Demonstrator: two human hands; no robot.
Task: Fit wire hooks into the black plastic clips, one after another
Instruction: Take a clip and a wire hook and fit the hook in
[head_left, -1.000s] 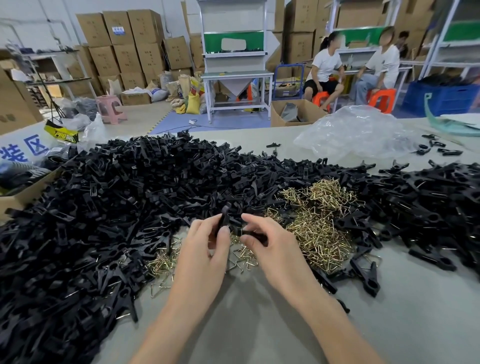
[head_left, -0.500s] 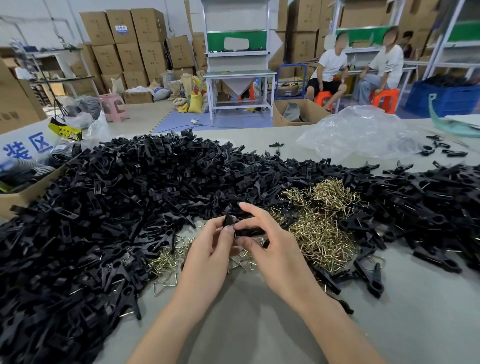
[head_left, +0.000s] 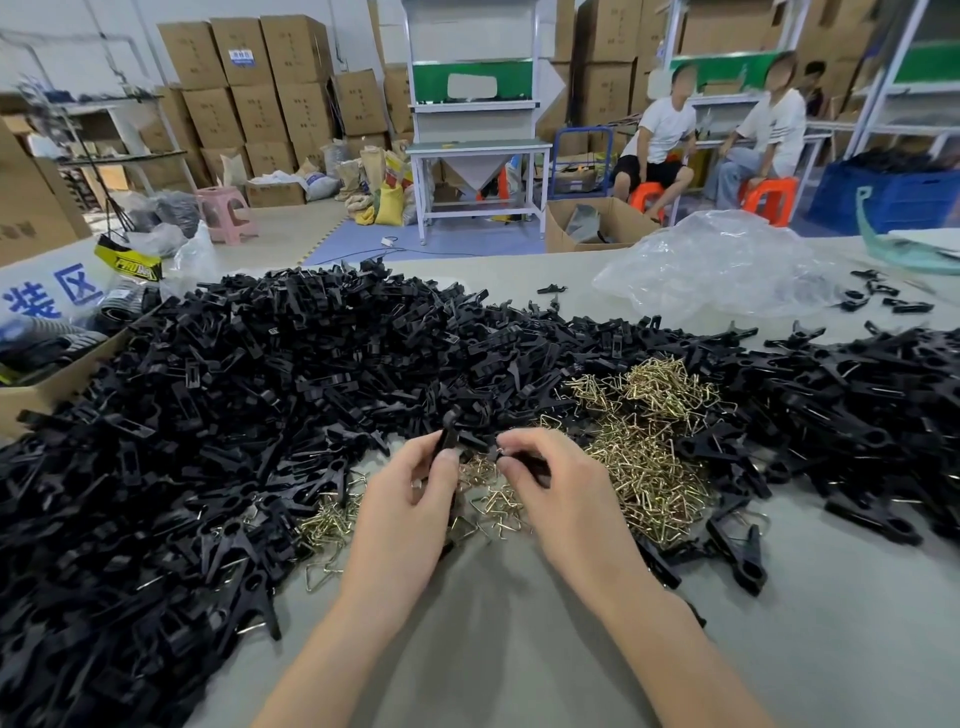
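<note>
Over the desk (head_left: 519, 654), the left hand (head_left: 410, 504) pinches an upright black clip (head_left: 450, 431). The right hand (head_left: 563, 493) pinches a small black part (head_left: 522, 461) beside the heap of wire hooks (head_left: 649, 447).

The only camera rides on my head, wide-angle, facing forward and down. My left hand (head_left: 410, 499) and right hand (head_left: 561, 493) lie close beneath it, mid-frame. The table (head_left: 841, 634) stretches away beyond them, and the lens bends the frame's edges.

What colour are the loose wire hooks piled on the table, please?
The wire hooks are brassy gold; head view.
</note>
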